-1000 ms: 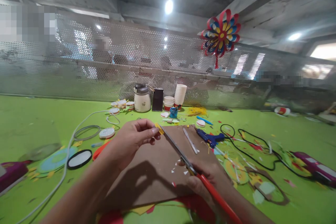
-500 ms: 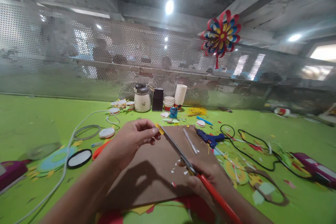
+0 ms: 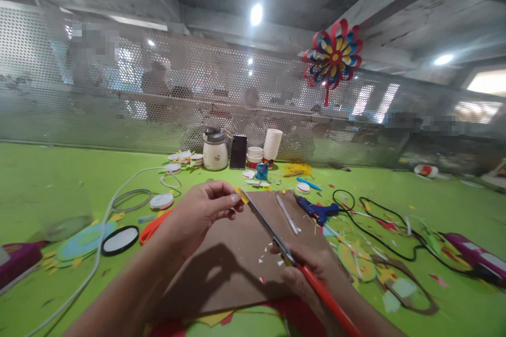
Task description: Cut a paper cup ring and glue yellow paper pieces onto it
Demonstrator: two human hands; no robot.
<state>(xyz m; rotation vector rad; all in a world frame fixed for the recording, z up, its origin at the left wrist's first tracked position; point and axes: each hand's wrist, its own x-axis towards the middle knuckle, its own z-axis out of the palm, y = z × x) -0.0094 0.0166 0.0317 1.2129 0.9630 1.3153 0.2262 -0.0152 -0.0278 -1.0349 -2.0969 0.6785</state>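
Between thumb and fingertips, my left hand [image 3: 215, 201] pinches a small piece of yellow paper [image 3: 244, 198]. My right hand [image 3: 302, 268] grips long scissors with red handles [image 3: 326, 295], the thumb wrapped over them. Their metal blades [image 3: 265, 224] point up and left, and the tips meet the edge of the yellow paper. Both hands are above a brown cardboard sheet [image 3: 233, 279], where small white paper scraps [image 3: 265, 249] lie. A white pen [image 3: 287, 214] rests on the cardboard to the right of the blades.
A blue glue gun [image 3: 317, 209] with a black cord lies at right, near scattered paper cutouts [image 3: 358, 260]. A kettle [image 3: 215, 150], a dark phone [image 3: 239, 151] and stacked paper cups [image 3: 272, 143] stand at the back. A white cable [image 3: 103, 229] runs along the left.
My hands, the scissors and the yellow paper keep nearly the same pose. The whole view has shifted very slightly.
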